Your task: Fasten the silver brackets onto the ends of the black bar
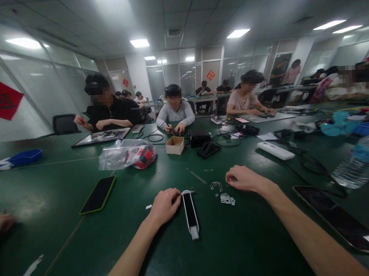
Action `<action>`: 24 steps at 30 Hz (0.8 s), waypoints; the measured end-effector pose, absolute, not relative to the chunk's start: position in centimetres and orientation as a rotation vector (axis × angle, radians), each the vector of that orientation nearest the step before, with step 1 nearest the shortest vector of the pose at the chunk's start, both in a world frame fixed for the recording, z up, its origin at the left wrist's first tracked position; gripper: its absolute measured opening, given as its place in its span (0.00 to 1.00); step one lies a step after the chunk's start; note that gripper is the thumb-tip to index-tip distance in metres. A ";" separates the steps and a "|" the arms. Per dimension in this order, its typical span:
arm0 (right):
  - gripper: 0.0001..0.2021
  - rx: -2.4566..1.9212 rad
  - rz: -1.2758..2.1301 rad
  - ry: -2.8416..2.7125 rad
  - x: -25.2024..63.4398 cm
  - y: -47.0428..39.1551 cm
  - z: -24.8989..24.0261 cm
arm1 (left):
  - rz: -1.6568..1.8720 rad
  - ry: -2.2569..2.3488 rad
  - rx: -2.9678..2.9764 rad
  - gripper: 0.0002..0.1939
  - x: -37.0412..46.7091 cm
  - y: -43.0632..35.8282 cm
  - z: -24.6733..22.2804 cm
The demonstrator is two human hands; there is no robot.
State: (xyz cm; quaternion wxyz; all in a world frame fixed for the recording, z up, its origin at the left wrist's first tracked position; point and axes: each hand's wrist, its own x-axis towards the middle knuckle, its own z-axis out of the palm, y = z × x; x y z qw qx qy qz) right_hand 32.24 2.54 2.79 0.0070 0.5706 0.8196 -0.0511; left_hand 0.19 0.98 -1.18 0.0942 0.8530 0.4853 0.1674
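White-edged piece (191, 214) beside the left hand (165, 205)

It lies just right of the left fingers, which curl together, perhaps to steady its far end; whether they grip, I cannot tell. Small rings (215, 183), probably spread for easy picking, lie just left of the curled fingers of the right hand (245, 179), which arches palm-down over the counter (224, 251), its hold hidden.
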 end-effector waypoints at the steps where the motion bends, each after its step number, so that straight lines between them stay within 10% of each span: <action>1: 0.11 1.787 -0.151 2.547 32.1 2.5 2.8 | 0.495 1.434 2.529 0.11 0.2 1.0 -1.2; 24: 0.11 1.938 0.102 2.447 28.9 1.9 2.0 | 0.543 1.458 2.524 0.08 0.2 0.6 -1.0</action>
